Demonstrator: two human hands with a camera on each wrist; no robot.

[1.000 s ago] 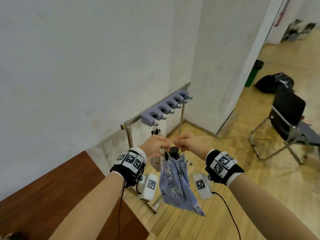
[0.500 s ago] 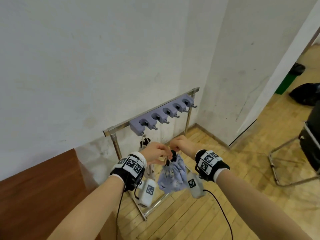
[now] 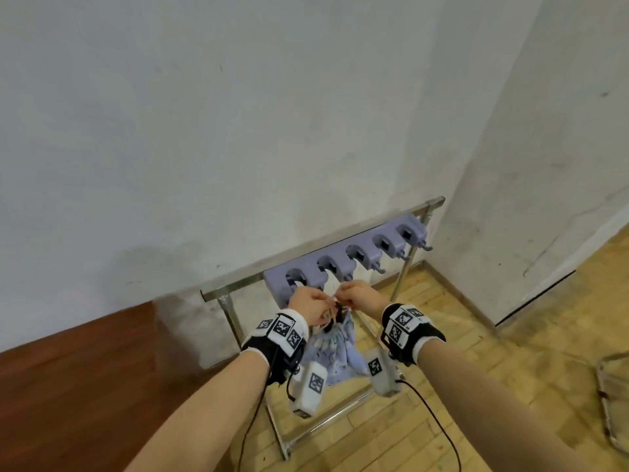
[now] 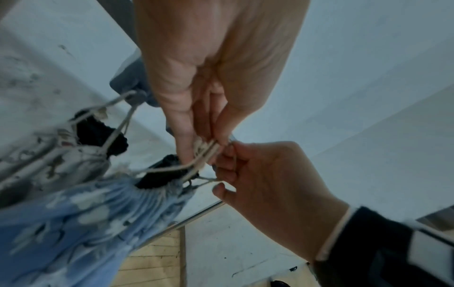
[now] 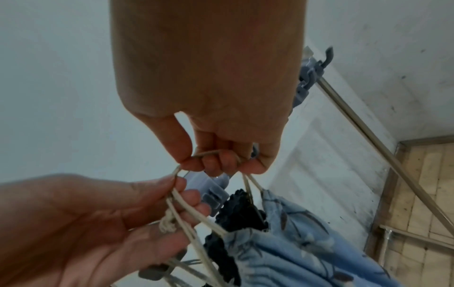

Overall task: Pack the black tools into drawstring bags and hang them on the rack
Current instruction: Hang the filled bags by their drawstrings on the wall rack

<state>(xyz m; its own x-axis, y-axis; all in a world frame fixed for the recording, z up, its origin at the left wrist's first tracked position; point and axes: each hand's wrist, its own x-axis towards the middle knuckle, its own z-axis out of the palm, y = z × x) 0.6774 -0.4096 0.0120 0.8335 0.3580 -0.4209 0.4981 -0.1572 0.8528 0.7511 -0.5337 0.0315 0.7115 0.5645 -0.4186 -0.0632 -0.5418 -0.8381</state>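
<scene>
A blue patterned drawstring bag [image 3: 335, 349] hangs from its beige cords [image 5: 203, 219] between my hands, just below the left end of the lavender hook strip [image 3: 343, 264] on the metal rack. A black tool [image 5: 243, 211] pokes out of its gathered mouth. My left hand [image 3: 323, 306] pinches the cords near their knot [image 4: 203, 149]. My right hand [image 3: 343, 298] has its fingers curled round the cord loop [image 5: 221, 161]. Beside them a second, pale bag [image 4: 61, 155] hangs from a hook with a black tool [image 4: 98, 136] in its mouth.
The rack's steel frame [image 3: 235, 321] stands against a white wall in a corner. A brown wooden surface [image 3: 68, 386] lies at my left. Pale wooden floor [image 3: 510, 369] spreads to the right, with a chair's metal leg [image 3: 609, 386] at the edge.
Both hands have carried the blue bag up and forward, from well in front of the rack to just under the hook strip's left end. The grip on the cords is unchanged.
</scene>
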